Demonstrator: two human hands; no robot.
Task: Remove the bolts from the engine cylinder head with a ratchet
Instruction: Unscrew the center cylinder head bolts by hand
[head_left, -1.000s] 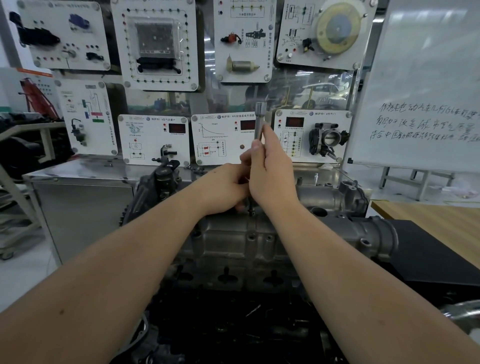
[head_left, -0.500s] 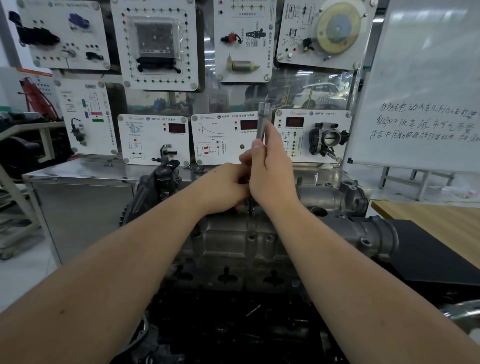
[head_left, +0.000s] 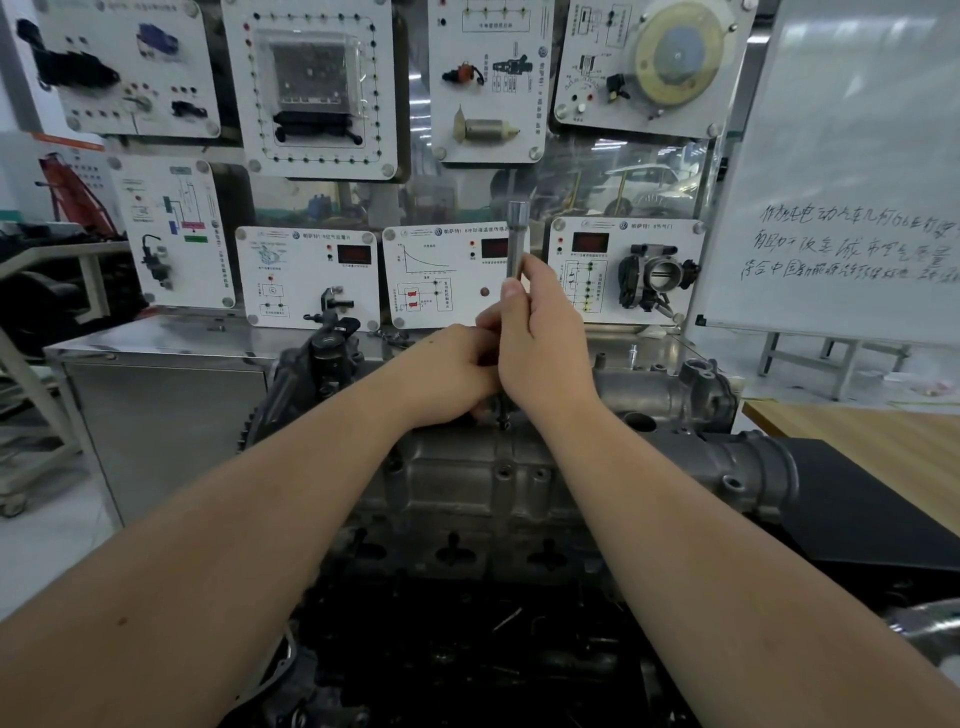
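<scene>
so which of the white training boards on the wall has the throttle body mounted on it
The lower-row board farthest right, beside the whiteboard. A black and metal throttle body is mounted on it; the other lower boards carry mostly diagrams and small parts.

arms: 2 | forearms: bare | sleeves: none visible | hands: ungloved

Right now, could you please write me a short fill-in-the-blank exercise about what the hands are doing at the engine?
1. The right hand grips a metal ____ that stands upright.
2. The left hand rests on top of the ____.
3. The whiteboard stands to the ____ of the hands.

Missing words: tool; engine; right
</scene>
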